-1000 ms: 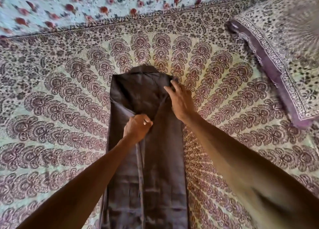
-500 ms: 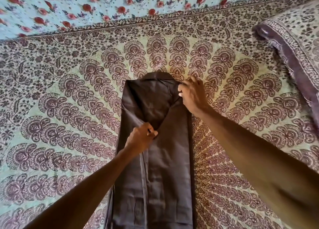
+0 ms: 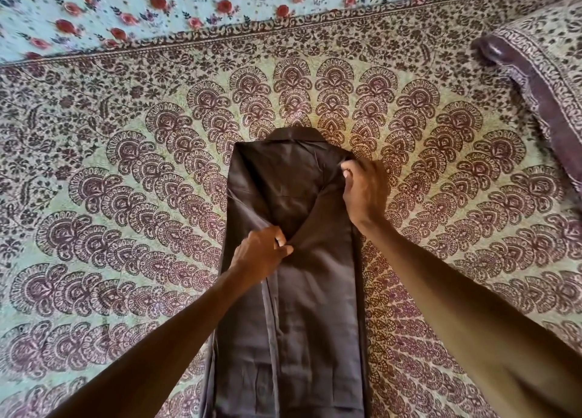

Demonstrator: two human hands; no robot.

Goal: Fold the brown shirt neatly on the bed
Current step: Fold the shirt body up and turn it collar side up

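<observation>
Shirt (image 3: 315,307) lies as a long narrow strip on our patterned bed (image 3: 126,228); our left hand (image 3: 263,253) pinches its middle fold, our right hand (image 3: 363,190) grips its right shoulder edge.

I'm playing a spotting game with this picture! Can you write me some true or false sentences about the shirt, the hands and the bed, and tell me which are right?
1. The brown shirt lies in a long narrow strip on the bed cover. True.
2. The left hand is lifted high in the air. False: it pinches a fold near the shirt's middle.
3. The right hand grips the shirt's right edge near the collar end. True.
4. The shirt is bright yellow. False: it is dark brown.
5. A pillow lies to the right of the shirt, apart from it. True.
6. The pillow sits on top of the shirt. False: it lies off at the upper right.
</observation>
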